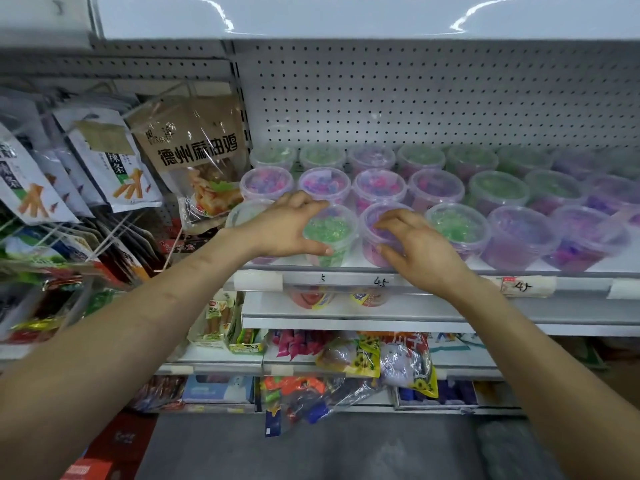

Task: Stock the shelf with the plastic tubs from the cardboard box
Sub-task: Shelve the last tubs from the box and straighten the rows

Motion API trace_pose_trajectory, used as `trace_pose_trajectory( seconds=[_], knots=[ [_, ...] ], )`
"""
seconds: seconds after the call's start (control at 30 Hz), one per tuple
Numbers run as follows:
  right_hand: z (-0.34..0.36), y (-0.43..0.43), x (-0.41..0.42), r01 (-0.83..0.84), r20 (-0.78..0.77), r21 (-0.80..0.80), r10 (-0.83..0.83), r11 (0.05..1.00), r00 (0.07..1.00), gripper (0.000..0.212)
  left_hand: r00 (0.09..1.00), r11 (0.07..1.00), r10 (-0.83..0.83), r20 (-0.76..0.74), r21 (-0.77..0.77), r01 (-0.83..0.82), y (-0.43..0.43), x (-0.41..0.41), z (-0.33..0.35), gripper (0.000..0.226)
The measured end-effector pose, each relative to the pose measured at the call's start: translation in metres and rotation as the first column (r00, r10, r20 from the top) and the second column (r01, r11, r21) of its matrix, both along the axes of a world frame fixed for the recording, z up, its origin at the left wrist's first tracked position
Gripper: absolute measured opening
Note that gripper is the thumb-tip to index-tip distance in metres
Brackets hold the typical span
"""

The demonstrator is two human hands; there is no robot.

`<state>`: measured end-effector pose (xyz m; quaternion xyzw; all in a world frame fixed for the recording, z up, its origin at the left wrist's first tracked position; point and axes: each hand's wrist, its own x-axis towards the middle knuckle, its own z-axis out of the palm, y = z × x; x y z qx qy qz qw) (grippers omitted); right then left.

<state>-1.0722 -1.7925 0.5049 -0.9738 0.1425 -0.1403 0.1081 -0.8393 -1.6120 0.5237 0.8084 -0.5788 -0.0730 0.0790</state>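
Our left hand (287, 230) and right hand (419, 247) are both bare. Behind each wrist the arm is bare too, all the way back to the edge of view. The left thumb (320, 251) carries a short, plain nail. A few faint, short lines cross the left forearm (173, 292) behind the wrist. Knuckle ridges show on the back of the right hand, and the right forearm (519, 344) behind it looks smooth. Finer detail is too blurred for us to tell.
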Motion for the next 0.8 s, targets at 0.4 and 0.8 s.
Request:
trace_pose_trajectory(
  seconds=[0.4,0.8],
  knots=[
    [-0.003,-0.006,-0.005,0.019,0.075,-0.001,-0.019,1.0,0.997,0.033,0.999,0.998,0.036,-0.028,-0.051,-0.037,0.004,-0.003,-0.001,0.092],
    [0.001,-0.006,-0.012,0.004,0.069,-0.012,-0.003,1.0,0.998,0.036,0.998,0.999,-0.033,-0.054,-0.034,0.031,0.008,0.002,0.0,0.083]
  ],
)
